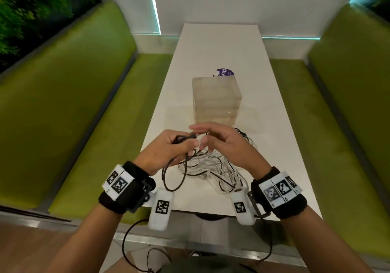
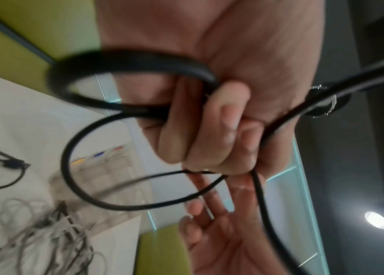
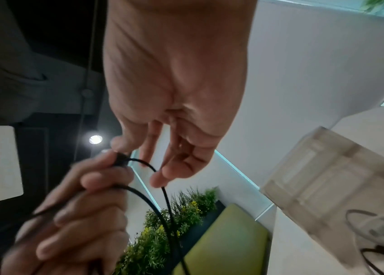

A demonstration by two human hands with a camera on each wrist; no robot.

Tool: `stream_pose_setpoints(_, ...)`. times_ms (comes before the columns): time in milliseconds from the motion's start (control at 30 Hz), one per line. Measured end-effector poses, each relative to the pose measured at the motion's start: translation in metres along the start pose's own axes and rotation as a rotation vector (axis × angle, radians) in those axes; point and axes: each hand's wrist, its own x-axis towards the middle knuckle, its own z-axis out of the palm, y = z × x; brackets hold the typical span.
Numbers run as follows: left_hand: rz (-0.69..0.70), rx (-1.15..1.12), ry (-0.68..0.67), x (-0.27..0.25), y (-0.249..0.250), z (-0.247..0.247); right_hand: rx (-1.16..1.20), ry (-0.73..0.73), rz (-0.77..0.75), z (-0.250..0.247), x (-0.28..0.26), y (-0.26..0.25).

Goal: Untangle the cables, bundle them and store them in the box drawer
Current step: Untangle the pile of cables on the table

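Observation:
My left hand (image 1: pixel 185 144) is raised above the table and grips several coiled loops of a black cable (image 2: pixel 120 111) in its fist (image 2: pixel 209 139). The cable's plug (image 3: pixel 121 160) sticks out by its fingertips. My right hand (image 1: pixel 205 139) is close beside it with fingers loosely extended (image 3: pixel 162 161); one fingertip touches the black cable just below the plug. Under both hands a tangle of white and black cables (image 1: pixel 211 167) lies on the white table (image 1: pixel 274 146). The translucent box with drawers (image 1: pixel 216 101) stands upright just behind the hands, its drawers pushed in.
A purple round label (image 1: pixel 224 72) lies behind the box. Green benches (image 1: pixel 73 103) run along both sides of the narrow table, with a white wall at its far end. The table's near edge (image 1: pixel 200 210) is under my wrists.

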Motion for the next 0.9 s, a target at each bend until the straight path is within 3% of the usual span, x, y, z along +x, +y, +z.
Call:
stream_pose_setpoints(167, -0.038, 0.011, 0.049, 0.005, -0.012, 0.008, -0.002, -0.002, 0.080, -0.004, -0.011, 0.009)
stream_pose_setpoints(333, -0.146, -0.215, 0.213, 0.011, -0.026, 0.009, 0.001, -0.110, 0.177, -0.005, -0.029, 0.019)
stream_pose_setpoints(433, -0.065, -0.428, 0.180, 0.010, -0.027, 0.007, 0.026, -0.172, 0.244, 0.000, -0.038, 0.031)
stream_pose_setpoints(600, 0.026, -0.305, 0.132, 0.006, -0.037, 0.012, -0.108, -0.341, 0.450, 0.018, -0.058, 0.066)
stream_pose_setpoints(733, 0.048, -0.268, 0.161, 0.004, -0.045, 0.019, -0.267, -0.420, 0.511, 0.026, -0.075, 0.091)
stream_pose_setpoints(900, 0.069, -0.340, 0.198, 0.004, -0.044, 0.018, 0.072, -0.670, 0.690, 0.037, -0.092, 0.096)
